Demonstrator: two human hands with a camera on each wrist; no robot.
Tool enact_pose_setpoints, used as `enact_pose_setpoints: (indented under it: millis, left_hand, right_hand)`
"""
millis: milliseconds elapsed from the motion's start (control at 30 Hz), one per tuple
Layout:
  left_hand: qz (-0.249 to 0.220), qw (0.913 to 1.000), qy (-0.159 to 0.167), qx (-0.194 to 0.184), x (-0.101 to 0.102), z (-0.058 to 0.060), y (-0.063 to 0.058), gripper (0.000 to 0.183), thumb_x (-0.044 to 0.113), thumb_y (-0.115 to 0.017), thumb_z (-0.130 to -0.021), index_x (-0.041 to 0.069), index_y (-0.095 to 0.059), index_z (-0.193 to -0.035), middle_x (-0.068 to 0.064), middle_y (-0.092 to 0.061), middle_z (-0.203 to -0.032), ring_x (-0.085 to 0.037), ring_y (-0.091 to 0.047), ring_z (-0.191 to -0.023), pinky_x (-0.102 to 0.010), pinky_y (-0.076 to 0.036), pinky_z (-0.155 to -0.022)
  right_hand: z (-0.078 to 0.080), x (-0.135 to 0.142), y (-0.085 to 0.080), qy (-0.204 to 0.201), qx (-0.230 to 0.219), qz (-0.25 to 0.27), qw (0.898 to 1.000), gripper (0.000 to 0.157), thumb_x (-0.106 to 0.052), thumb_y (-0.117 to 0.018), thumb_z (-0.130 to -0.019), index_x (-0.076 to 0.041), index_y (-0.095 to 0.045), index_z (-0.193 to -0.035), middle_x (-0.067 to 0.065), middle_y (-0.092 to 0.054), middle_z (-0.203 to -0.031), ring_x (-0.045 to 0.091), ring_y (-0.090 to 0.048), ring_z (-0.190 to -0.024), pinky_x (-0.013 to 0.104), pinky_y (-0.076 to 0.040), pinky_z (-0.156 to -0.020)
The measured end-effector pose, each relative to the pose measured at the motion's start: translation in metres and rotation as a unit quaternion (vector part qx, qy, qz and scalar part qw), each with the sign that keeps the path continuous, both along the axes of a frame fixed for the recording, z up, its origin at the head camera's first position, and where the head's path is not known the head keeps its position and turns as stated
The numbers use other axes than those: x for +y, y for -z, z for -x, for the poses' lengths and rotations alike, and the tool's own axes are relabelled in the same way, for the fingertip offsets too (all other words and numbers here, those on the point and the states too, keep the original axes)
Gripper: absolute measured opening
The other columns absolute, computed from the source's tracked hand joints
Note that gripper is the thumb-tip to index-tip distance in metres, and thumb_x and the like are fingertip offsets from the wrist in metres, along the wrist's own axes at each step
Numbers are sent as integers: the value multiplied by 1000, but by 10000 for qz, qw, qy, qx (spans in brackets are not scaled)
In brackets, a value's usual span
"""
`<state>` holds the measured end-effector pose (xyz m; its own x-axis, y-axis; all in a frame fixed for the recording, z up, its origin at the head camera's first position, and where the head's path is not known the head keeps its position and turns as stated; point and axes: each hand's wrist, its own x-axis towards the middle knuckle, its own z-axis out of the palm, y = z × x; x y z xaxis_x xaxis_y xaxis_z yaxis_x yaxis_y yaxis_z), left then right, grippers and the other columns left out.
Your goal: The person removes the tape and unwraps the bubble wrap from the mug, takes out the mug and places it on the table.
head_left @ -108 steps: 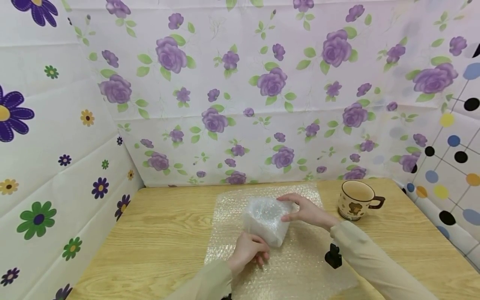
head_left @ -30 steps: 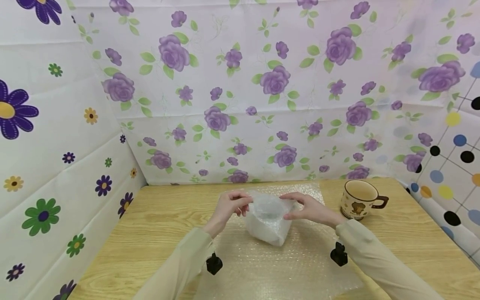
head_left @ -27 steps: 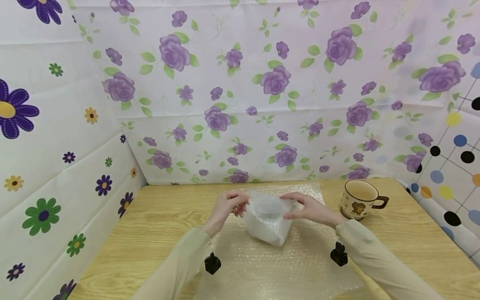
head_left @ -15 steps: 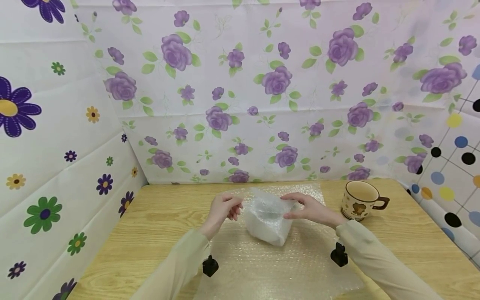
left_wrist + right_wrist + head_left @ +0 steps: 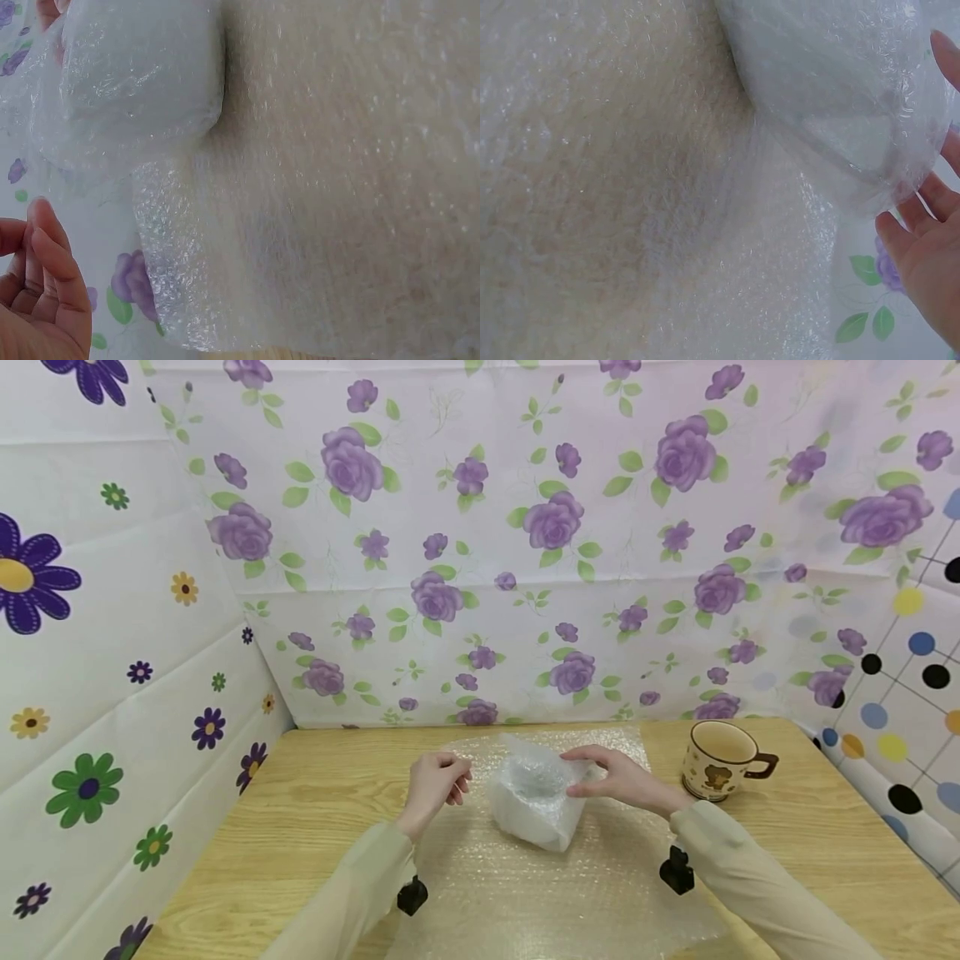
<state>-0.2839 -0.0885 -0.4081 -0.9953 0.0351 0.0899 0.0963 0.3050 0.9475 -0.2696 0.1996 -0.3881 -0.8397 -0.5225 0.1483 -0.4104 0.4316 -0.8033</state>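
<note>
My right hand (image 5: pixel 618 781) holds the right side of the bundle (image 5: pixel 528 814), its thumb and fingers clamped on the cloudy plastic, the thumb on the nearer side and the fingertips on the farther. My left hand (image 5: pixel 437 783) is raised just to the left of the bundle, apart from it, with nothing in it; its fingers are loosely curled, the thumb close to the index finger. The bundle, whose contents I cannot make out, sits on a sheet of bubble wrap (image 5: pixel 555 902) laid over the wooden worktop (image 5: pixel 322 793), nearer the far edge than the near one. A loose flap (image 5: pixel 516 745) of its plastic stands up at the back left. The sheet stretches from close to the worktop's far edge towards me. Near the far right corner of the worktop stands a cream mug (image 5: pixel 708 764), upright, with a bear printed on it and its brown handle (image 5: pixel 762 767) pointing right. Purple-rose cloth (image 5: pixel 450 527) hangs beyond the far edge, daisy-printed cloth (image 5: pixel 112 610) along the left, dotted cloth (image 5: pixel 911 693) along the right.
</note>
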Motion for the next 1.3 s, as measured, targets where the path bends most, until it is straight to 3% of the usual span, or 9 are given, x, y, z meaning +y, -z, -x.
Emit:
enact_pose_setpoints:
  millis: [233, 400, 567, 700, 800, 933, 1100, 1167, 1300]
  left_hand:
    - [1, 9992, 224, 328, 3, 1, -2, 18, 9, -61, -85, -6, -64, -76, -7, -59, -59, -19, -56, -50, -31, -49, -48]
    - [321, 9912, 863, 955, 8, 5, -2, 11, 10, -62, -86, 2, -68, -91, -4, -63, -86, -21, -57, -77, -34, -48, -67]
    - [335, 9838, 1624, 685, 12, 4, 1, 23, 21, -53, -93, 6, -66, -105, -4, -58, -107, -21, -52, -94, -37, -46, -76]
    - [270, 9796, 1902, 594, 15, -10, -11, 26, 21, -52, -94, 3, -64, -108, -8, -54, -111, -21, -48, -96, -42, -43, -78]
    - [318, 9780, 1943, 689, 18, -23, -21, 24, 15, -57, -90, -1, -62, -108, -12, -51, -112, -27, -48, -98, -44, -42, -80]
    - [331, 9771, 1937, 818, 21, -28, -18, 29, 9, -65, -83, -3, -59, -109, -18, -45, -115, -38, -46, -101, -45, -42, -81]
    - [319, 9779, 1829, 958, 23, -30, -15, 32, 4, -68, -80, -4, -58, -109, -20, -42, -118, -40, -45, -99, -46, -43, -79]
    - [260, 9783, 1775, 1041, 25, -30, -12, 33, 3, -69, -79, -5, -58, -108, -21, -43, -117, -40, -45, -98, -48, -43, -79]
    - [244, 9800, 1490, 1297, 29, -20, 7, 35, 6, -73, -75, -2, -59, -106, -17, -46, -112, -36, -46, -93, -47, -45, -75]
  right_hand:
    - [15, 7, 23, 41, 68, -28, 10000, 56, -20, -73, -78, -3, -50, -127, 14, -45, -130, 33, -32, -123, 51, -20, -100]
    - [21, 9, 31, 89, 137, -24, 9999, 57, -29, -73, -77, -9, -52, -126, 9, -46, -129, 30, -34, -122, 49, -21, -100]
    - [17, 6, 26, 158, 183, -72, 9997, 57, -32, -71, -78, -8, -52, -127, 10, -47, -129, 30, -35, -122, 48, -23, -100]
    - [17, 4, 25, 150, 266, -37, 9995, 58, -31, -70, -80, -6, -50, -128, 10, -48, -128, 30, -36, -121, 50, -24, -99]
    - [19, 5, 27, 184, 280, 8, 9994, 58, -34, -69, -80, -7, -50, -128, 7, -49, -127, 29, -38, -120, 50, -25, -98]
    - [19, 5, 26, 202, 227, 41, 9995, 57, -34, -68, -81, -7, -50, -128, 6, -50, -126, 28, -39, -119, 50, -26, -97]
    - [20, 5, 27, 192, 181, 67, 9996, 57, -34, -68, -81, -7, -50, -128, 7, -50, -125, 28, -40, -118, 51, -26, -97]
    - [20, 5, 27, 197, 212, 78, 9996, 57, -34, -68, -81, -6, -50, -127, 7, -50, -125, 29, -41, -118, 50, -26, -97]
    - [20, 5, 26, 242, 272, 99, 9993, 57, -34, -69, -80, -5, -51, -126, 7, -50, -126, 30, -41, -117, 49, -27, -98]
